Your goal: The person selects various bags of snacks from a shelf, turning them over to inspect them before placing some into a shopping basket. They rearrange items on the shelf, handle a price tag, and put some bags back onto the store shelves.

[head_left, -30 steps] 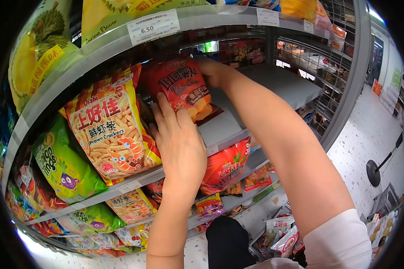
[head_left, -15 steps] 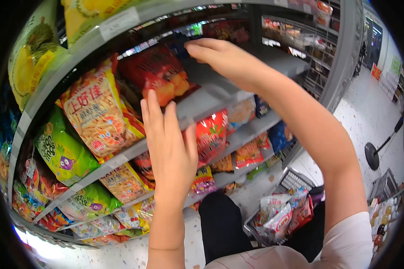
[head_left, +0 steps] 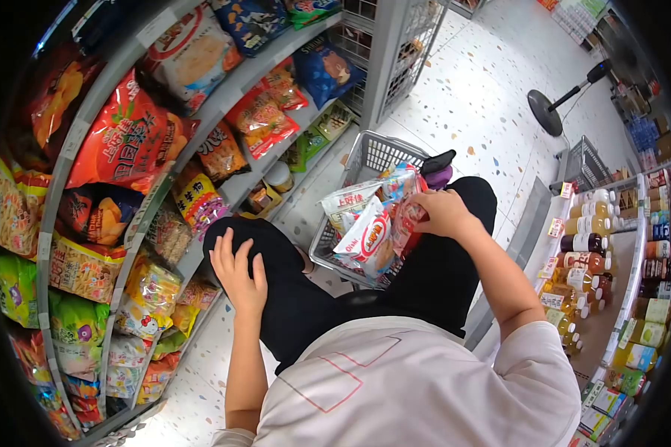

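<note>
My right hand [head_left: 446,214] reaches into a grey shopping basket [head_left: 326,261] on the floor between my legs. Its fingers are closed on the edge of a red snack bag [head_left: 405,223]. Beside that bag lie a white and red Oishi snack bag [head_left: 368,242] and a white snack bag with red lettering [head_left: 344,203]. My left hand [head_left: 240,272] is empty, its fingers spread over my black-trousered knee, close to the shelves.
Shelves at left hold several snack bags, among them a large red one [head_left: 130,138] and a blue one [head_left: 326,68]. A purple and black item [head_left: 438,173] rests at the basket's edge. Bottled drinks [head_left: 580,261] line a rack at right. A black stand base [head_left: 546,112] is farther back.
My view has turned down and right. Both hands have left the upper shelf: the right has come down to a red bag in the basket, the left to my knee.
</note>
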`<action>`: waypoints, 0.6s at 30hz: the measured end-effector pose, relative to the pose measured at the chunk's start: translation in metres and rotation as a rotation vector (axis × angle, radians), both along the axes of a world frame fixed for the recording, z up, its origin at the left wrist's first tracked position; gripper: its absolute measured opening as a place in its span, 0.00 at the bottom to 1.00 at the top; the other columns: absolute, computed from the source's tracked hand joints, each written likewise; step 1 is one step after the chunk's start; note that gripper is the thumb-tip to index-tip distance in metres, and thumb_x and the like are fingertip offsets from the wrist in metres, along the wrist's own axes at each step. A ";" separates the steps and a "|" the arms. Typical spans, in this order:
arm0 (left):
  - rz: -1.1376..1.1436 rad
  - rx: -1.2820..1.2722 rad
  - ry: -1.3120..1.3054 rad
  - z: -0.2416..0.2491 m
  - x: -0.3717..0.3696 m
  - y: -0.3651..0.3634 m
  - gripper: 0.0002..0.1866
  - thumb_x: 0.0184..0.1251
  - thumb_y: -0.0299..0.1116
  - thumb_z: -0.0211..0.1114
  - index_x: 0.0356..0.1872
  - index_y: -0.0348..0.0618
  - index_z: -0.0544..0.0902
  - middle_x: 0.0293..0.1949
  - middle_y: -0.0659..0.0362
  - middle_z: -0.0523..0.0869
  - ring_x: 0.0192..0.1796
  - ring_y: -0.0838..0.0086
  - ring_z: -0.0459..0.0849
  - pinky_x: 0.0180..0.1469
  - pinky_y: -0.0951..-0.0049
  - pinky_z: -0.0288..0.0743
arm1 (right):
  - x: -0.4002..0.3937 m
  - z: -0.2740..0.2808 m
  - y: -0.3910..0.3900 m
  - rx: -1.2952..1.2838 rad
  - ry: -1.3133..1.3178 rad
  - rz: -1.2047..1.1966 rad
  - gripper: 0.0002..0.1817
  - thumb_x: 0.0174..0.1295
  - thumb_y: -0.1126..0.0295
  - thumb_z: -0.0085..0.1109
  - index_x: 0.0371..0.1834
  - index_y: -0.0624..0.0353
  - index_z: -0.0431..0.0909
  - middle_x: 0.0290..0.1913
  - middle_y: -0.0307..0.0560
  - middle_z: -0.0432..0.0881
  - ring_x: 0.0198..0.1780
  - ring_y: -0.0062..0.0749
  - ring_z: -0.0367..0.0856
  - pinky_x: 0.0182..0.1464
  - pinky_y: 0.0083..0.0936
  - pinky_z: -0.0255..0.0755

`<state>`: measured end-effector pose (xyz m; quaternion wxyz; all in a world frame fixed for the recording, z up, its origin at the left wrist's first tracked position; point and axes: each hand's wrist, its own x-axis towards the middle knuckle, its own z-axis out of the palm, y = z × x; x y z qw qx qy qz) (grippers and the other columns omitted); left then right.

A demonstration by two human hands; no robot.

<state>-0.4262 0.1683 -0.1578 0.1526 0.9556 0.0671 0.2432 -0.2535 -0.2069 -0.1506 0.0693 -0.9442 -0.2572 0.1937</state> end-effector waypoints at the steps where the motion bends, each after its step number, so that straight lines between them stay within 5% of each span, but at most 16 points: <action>1: 0.009 0.003 0.010 0.000 0.003 -0.002 0.14 0.64 0.30 0.64 0.50 0.44 0.82 0.69 0.49 0.71 0.72 0.48 0.65 0.75 0.45 0.50 | -0.003 -0.008 0.001 0.006 -0.076 -0.035 0.20 0.52 0.58 0.70 0.47 0.51 0.82 0.46 0.51 0.83 0.48 0.47 0.84 0.50 0.41 0.77; 7: -0.030 0.034 -0.004 0.000 0.008 -0.014 0.13 0.64 0.29 0.64 0.49 0.43 0.82 0.69 0.48 0.71 0.72 0.48 0.65 0.74 0.44 0.52 | 0.005 -0.042 -0.006 0.274 -0.143 -0.159 0.12 0.55 0.75 0.64 0.43 0.55 0.82 0.46 0.55 0.80 0.47 0.51 0.83 0.47 0.43 0.77; 10: -0.129 -0.057 -0.038 0.013 0.017 -0.037 0.15 0.60 0.27 0.65 0.49 0.41 0.82 0.67 0.47 0.73 0.70 0.49 0.69 0.73 0.47 0.54 | 0.011 -0.023 -0.012 0.462 -0.255 -0.224 0.06 0.56 0.74 0.63 0.37 0.58 0.83 0.41 0.55 0.81 0.44 0.50 0.84 0.44 0.41 0.78; 13: -0.417 -0.433 0.125 0.032 0.030 -0.098 0.30 0.53 0.34 0.74 0.59 0.38 0.77 0.67 0.43 0.72 0.68 0.47 0.70 0.71 0.52 0.61 | 0.014 0.063 0.003 0.552 -0.217 -0.301 0.04 0.56 0.74 0.63 0.33 0.61 0.82 0.35 0.55 0.81 0.42 0.49 0.84 0.42 0.39 0.78; 15: -0.551 -0.403 0.136 0.041 0.045 -0.130 0.40 0.51 0.38 0.77 0.65 0.37 0.71 0.70 0.42 0.66 0.72 0.47 0.65 0.72 0.56 0.60 | 0.027 0.079 0.003 0.714 -0.252 -0.286 0.07 0.55 0.71 0.64 0.32 0.63 0.82 0.32 0.57 0.82 0.35 0.49 0.84 0.39 0.37 0.77; 17: -0.543 -0.708 0.069 0.041 0.062 -0.147 0.38 0.54 0.34 0.75 0.67 0.37 0.69 0.70 0.42 0.67 0.72 0.50 0.66 0.73 0.58 0.59 | 0.032 0.116 0.009 0.685 -0.168 -0.283 0.08 0.57 0.69 0.61 0.32 0.64 0.81 0.26 0.50 0.80 0.27 0.30 0.77 0.32 0.28 0.72; 18: -0.565 -0.689 0.031 0.039 0.071 -0.144 0.38 0.56 0.32 0.73 0.68 0.37 0.67 0.69 0.43 0.68 0.71 0.52 0.68 0.72 0.59 0.61 | 0.037 0.120 0.012 0.695 -0.181 -0.287 0.08 0.57 0.69 0.61 0.32 0.64 0.81 0.26 0.50 0.80 0.27 0.30 0.77 0.32 0.28 0.72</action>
